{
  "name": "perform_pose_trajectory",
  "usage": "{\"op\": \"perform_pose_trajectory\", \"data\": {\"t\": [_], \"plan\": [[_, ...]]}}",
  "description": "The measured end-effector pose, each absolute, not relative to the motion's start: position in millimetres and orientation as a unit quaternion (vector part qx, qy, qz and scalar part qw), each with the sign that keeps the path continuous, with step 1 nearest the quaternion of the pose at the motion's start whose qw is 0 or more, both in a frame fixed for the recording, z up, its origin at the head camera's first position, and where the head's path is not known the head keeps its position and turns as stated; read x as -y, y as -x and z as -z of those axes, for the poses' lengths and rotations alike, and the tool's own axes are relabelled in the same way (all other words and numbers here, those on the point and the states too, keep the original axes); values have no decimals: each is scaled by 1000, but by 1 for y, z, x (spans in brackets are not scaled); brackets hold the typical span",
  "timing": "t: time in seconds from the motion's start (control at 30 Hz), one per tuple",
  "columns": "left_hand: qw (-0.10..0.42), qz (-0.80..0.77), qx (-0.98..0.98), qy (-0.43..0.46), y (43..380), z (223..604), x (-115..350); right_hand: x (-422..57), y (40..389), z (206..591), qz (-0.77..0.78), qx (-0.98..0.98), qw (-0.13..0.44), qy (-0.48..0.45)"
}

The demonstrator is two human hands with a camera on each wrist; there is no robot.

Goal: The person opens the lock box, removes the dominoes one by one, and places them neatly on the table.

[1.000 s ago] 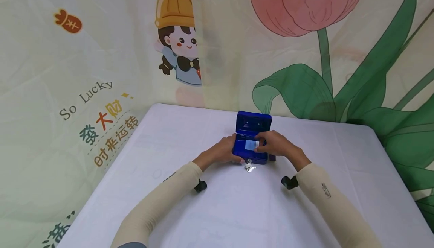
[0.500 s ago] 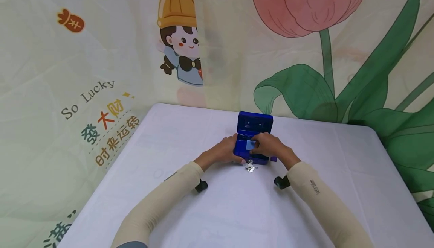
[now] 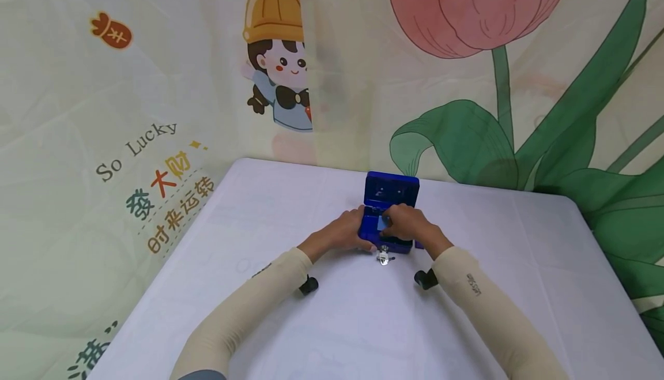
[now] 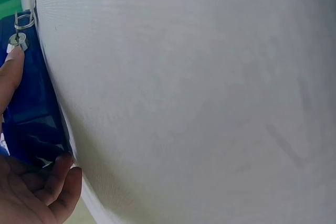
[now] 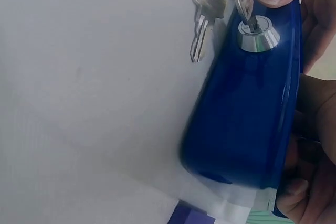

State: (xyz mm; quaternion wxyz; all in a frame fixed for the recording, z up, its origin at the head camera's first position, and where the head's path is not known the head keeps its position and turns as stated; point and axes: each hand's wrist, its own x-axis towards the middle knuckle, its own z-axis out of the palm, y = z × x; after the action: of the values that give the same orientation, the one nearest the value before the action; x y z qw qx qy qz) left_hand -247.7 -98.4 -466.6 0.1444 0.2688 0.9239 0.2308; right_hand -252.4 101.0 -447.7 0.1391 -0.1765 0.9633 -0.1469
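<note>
A blue metal cash box (image 3: pixel 390 246) stands on the table with its lid (image 3: pixel 391 188) raised. My left hand (image 3: pixel 343 230) grips its left side, the thumb at the front near the lock (image 5: pixel 258 36). One key is in that lock, and a second key (image 5: pixel 202 27) hangs from the same ring over the white cloth. Inside the box lies a flat pale blue card-like piece (image 3: pixel 381 222), partly hidden. My right hand (image 3: pixel 407 222) reaches in from the right, thumb and forefinger curled about this piece. In the right wrist view, the box's front wall hides part of those fingers.
A small purple block (image 5: pixel 191 215) sits just right of the box. The white-covered table (image 3: pixel 332 322) runs back to a printed wall cloth (image 3: pixel 342 80). Black wrist devices (image 3: pixel 309 285) protrude under both sleeves.
My right hand and forearm have shifted left, further over the pale blue piece, covering more of it. The left hand keeps its grip on the box; the view has drifted slightly.
</note>
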Motion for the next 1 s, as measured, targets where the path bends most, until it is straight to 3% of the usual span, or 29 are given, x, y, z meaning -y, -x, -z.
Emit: {"op": "perform_pose_trajectory", "data": {"t": [1.0], "plan": [[154,-215,-932,-247,249,470,98,-91,252,452,136,-965,107,195]]}}
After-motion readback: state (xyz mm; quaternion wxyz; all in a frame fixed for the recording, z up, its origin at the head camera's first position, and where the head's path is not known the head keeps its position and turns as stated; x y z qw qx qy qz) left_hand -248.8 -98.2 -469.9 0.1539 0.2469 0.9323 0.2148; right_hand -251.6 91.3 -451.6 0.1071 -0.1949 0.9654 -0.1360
